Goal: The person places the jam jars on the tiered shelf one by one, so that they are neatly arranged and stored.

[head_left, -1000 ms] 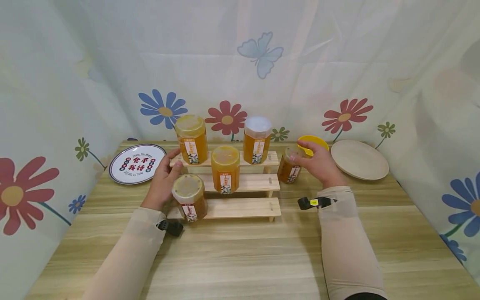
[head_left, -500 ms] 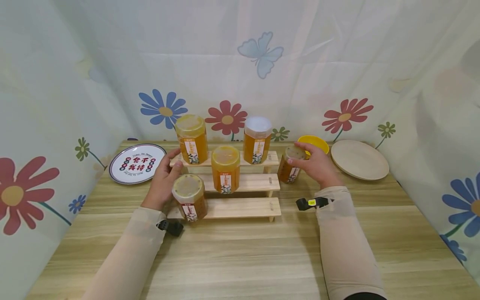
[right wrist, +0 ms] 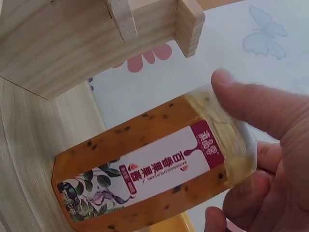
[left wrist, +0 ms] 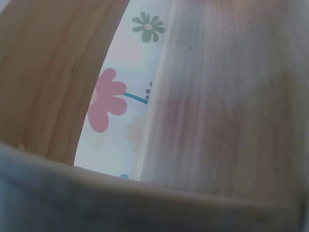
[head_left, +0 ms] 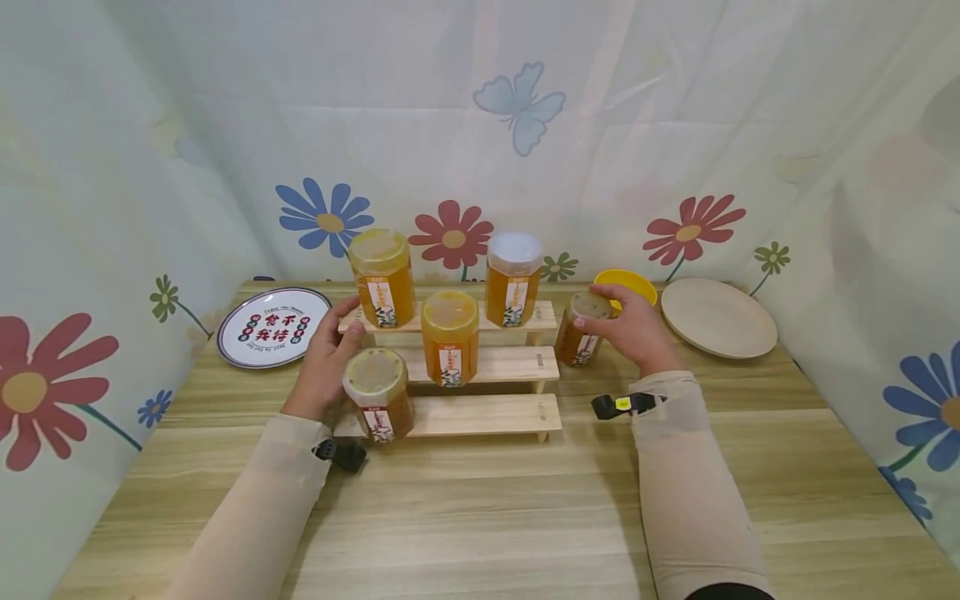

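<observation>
A three-tier wooden rack (head_left: pixel 487 414) stands mid-table. My left hand (head_left: pixel 324 367) grips the left end of its top tier, with the thumb in front; no fingers show in the left wrist view. To the rack's right, my right hand (head_left: pixel 633 327) holds a passion fruit jam jar (right wrist: pixel 140 169) by its clear lid, thumb on one side and fingers on the other. The jar is upright, its base at the tabletop. On the rack are two orange jars on top, a yellow-lidded jar (head_left: pixel 451 340) on the middle tier and a darker jam jar (head_left: pixel 380 396) at the bottom left.
A white plate (head_left: pixel 243 346) with red lettering lies left of the rack. At the back right are a yellow bowl (head_left: pixel 637 287) and a beige plate (head_left: pixel 720 319). A flowered curtain (head_left: pixel 420 142) surrounds the wooden table (head_left: pixel 480 517) at the back and sides.
My right hand has shifted slightly left and lower around the jar's lid. The left hand, rack and other jars stay in place.
</observation>
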`<state>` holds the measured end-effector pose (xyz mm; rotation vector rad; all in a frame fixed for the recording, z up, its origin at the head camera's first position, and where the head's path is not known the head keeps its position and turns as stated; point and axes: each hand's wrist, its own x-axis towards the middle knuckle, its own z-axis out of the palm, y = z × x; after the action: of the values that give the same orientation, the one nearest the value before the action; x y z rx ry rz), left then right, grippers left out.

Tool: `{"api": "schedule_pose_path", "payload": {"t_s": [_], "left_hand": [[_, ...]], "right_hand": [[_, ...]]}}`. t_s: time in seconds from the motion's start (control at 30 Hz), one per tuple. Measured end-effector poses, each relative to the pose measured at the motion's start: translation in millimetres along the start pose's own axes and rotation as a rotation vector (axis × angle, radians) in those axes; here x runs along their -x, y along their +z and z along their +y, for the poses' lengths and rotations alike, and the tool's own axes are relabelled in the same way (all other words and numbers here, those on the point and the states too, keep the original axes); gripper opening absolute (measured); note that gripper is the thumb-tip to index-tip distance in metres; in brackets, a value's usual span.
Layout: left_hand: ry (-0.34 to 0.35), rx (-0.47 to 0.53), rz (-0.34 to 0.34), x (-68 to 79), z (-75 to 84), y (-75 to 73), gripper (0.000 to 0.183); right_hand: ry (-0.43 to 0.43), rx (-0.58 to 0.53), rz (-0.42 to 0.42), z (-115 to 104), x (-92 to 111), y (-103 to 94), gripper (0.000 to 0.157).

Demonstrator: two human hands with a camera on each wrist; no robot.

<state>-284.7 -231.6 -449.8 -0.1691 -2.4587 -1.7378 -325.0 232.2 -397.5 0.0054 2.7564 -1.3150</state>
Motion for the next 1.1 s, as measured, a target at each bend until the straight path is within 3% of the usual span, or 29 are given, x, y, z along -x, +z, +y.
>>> {"api": "schedule_pose_path", "payload": {"t_s": [0.8, 1.1], "left_hand": [[-0.012, 0.001, -0.012, -0.5, 1.2, 0.1, 0.057], [-0.026, 0.002, -0.016, 0.0, 2.6, -0.3, 0.057]], "right_hand": [[-0.049, -0.039, -0.114, 11.1, -3.8, -5.8, 0.079], [-0.116, 0.039, -0.125, 9.7, -2.6, -7.9, 0.080]]}}
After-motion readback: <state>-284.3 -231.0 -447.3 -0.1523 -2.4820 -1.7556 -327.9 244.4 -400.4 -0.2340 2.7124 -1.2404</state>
